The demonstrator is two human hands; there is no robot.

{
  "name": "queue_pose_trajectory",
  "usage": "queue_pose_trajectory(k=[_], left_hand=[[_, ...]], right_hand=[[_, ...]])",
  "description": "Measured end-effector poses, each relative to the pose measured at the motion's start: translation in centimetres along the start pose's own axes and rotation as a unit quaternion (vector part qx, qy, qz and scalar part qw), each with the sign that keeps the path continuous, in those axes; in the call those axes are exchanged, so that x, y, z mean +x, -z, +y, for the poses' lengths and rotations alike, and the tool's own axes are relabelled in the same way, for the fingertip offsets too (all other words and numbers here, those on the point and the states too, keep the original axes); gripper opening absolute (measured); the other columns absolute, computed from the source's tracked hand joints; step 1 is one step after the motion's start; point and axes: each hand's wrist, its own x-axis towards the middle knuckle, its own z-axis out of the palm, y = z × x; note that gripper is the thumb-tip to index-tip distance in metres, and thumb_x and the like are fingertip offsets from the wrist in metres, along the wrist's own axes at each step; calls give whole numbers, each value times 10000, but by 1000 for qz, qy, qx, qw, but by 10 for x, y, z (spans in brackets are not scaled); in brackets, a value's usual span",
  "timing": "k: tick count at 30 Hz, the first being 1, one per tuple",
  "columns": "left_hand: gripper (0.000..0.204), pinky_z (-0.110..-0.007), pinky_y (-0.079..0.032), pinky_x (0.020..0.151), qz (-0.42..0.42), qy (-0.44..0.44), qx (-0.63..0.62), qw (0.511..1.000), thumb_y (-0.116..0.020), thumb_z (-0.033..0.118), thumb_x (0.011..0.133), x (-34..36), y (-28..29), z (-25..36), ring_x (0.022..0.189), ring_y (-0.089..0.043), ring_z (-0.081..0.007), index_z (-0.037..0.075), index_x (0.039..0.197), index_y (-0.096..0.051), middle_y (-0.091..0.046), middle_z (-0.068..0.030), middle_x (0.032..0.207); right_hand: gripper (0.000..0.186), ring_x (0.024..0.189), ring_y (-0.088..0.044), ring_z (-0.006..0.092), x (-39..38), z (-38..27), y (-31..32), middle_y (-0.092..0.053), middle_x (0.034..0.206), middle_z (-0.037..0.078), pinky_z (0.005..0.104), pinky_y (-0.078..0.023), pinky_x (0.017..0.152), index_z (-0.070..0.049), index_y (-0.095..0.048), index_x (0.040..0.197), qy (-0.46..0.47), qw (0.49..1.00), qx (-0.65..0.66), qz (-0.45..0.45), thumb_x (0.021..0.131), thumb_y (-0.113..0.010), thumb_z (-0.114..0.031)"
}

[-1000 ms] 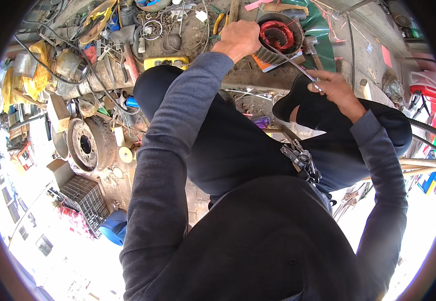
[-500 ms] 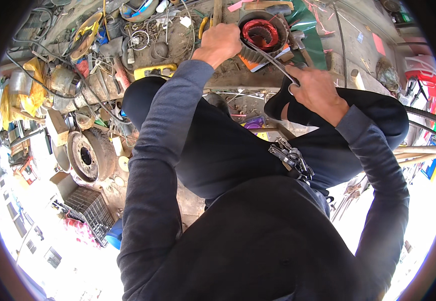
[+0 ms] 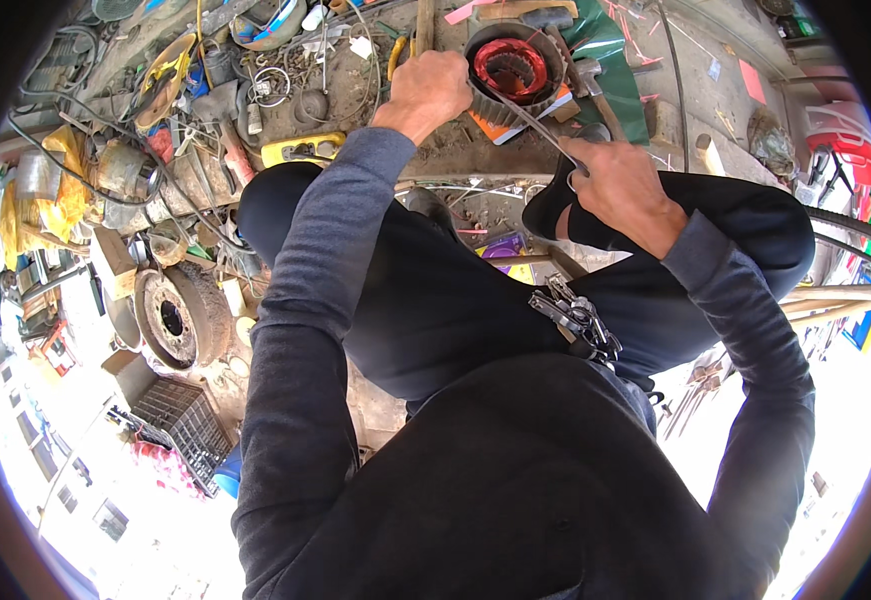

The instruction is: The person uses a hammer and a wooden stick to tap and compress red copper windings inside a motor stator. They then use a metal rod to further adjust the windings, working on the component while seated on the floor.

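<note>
In front of me stands a motor stator [image 3: 538, 106], a dark ribbed ring with red windings inside. My right hand [image 3: 620, 185] is closed around the near end of a long slim metal tool [image 3: 533, 124], which slants up to the left across the stator's near side. Beside the stator's left rim, my left hand [image 3: 425, 92] is closed in a fist. The tool's far tip lies close to its fingers; what the fist holds is hidden. A wooden handle [image 3: 424, 25] shows just beyond that fist, and I cannot tell whether it is gripped.
A hammer [image 3: 595, 80] lies right of the stator by a green sheet [image 3: 623, 95]. Under the stator is an orange-and-white piece [image 3: 500, 130]. A yellow tool [image 3: 300, 149] rests near my left knee. Scattered tools, cables and a rusty wheel-like drum [image 3: 170, 315] fill the left.
The whole view has shifted slightly. My right hand and the slim tool's near end sit a little closer to the stator; the left fist keeps its place beside it.
</note>
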Motion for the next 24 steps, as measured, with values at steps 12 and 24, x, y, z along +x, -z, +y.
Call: queue_pose_trajectory(k=[12,24], left_hand=[[229,-549,-629,832,1,-13,-1,1000,-677,134,863,-1,2,2,951,-767,-471,-17,995,-786,-775,-277,972],[239,-546,-604,880,-20,-3,18,1000,-665,195,903,-4,-7,7,949,-759,-446,101,1062,-817,-780,-236,993]], right_hand=[[388,861,-749,443,0,-11,-13,-769,1032,241,492,-622,792,-63,-775,1216,-61,997,45,30,855,-721,-193],[401,773,-738,449,-4,-18,-18,-751,834,235,521,-618,733,-99,-762,1213,-90,991,48,92,826,-740,-199]])
